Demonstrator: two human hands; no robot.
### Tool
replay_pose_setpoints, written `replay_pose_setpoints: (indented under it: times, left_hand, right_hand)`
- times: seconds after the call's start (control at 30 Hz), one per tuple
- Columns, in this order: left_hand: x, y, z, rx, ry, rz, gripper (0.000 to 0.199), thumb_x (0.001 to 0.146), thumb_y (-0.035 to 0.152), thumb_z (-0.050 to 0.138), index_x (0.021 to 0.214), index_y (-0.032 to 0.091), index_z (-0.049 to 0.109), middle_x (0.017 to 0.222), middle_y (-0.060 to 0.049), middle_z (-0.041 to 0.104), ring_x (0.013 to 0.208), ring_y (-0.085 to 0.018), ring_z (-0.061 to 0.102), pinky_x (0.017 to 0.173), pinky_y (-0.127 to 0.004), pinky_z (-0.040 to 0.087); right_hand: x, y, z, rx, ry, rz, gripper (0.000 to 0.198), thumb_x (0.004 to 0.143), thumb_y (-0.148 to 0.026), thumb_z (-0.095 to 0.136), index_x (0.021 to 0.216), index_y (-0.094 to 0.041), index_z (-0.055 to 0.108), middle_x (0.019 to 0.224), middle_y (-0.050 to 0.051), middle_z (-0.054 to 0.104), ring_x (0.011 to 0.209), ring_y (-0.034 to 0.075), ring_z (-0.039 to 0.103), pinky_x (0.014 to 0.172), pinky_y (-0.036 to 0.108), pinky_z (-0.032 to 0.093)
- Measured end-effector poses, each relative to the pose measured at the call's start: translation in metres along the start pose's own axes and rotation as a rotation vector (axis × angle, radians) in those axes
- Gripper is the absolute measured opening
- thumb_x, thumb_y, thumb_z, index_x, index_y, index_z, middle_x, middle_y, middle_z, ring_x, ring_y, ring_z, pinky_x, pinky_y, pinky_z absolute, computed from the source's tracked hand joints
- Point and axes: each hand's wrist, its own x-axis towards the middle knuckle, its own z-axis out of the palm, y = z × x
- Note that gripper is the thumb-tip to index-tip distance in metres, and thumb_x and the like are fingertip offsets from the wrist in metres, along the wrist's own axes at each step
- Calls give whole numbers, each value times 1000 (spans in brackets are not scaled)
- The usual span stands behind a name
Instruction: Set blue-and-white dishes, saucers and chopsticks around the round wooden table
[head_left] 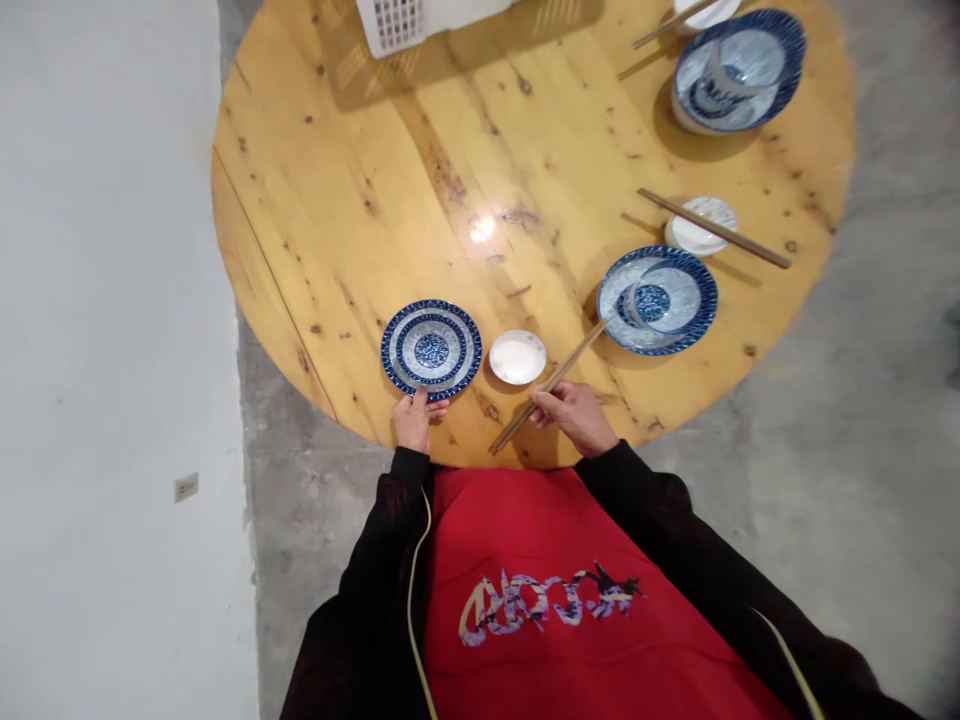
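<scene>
left hand (412,426): fingers (438,408) gripping the rim of a blue-and-white plate (431,350) | right hand (577,416): holding brown chopsticks (566,366) slantwise | small white dish (517,357): sitting between plate and chopsticks on the round wooden surface (322,210) | white perforated basket (397,25): standing on the far side

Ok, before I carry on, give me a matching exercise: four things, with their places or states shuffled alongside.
1. Left hand
2. Right hand
3. Small white dish
4. White plastic basket

A. Between the nearest blue-and-white plate and the held wooden chopsticks
B. At the picture's top edge
C. At that plate's near rim
D. Gripping those chopsticks

Pairs: 1-C, 2-D, 3-A, 4-B
</scene>
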Motion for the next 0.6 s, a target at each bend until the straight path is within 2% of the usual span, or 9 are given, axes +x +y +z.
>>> replay_pose_setpoints:
  times: [0.07, 0.17, 0.33, 0.6]
  left_hand:
    - [0, 0, 0, -6, -1, 5, 38, 82, 45, 76, 75, 19, 49, 57, 0, 65, 61, -21, 76, 51, -20, 52]
    - [-1, -1, -2, -7, -2, 13, 37, 82, 43, 75, 72, 19, 49, 57, -1, 66, 60, -20, 75, 52, -20, 53]
    - [1, 0, -2, -31, 4, 45, 32, 82, 37, 74, 72, 17, 51, 58, -1, 68, 58, -18, 74, 52, -20, 53]
    - [3, -1, 3, -64, 45, 82, 29, 79, 34, 73, 72, 17, 52, 56, -1, 67, 56, -18, 73, 52, -20, 53]
  right_hand:
    - [11, -2, 1, -53, 30, 27, 18, 74, -18, 75, 62, -14, 62, 48, 4, 63, 42, 14, 60, 41, 20, 50]
    - [19, -6, 6, -36, 9, 87, 21, 79, -9, 65, 60, -15, 58, 47, 4, 63, 41, 13, 60, 41, 19, 50]
    - [24, -9, 17, -25, -18, 95, 28, 81, -4, 60, 57, -18, 53, 46, 4, 62, 40, 13, 60, 39, 18, 48]
    - [38, -4, 16, -56, -57, 63, 28, 79, -2, 60, 58, -18, 53, 44, 3, 61, 41, 15, 62, 39, 18, 49]
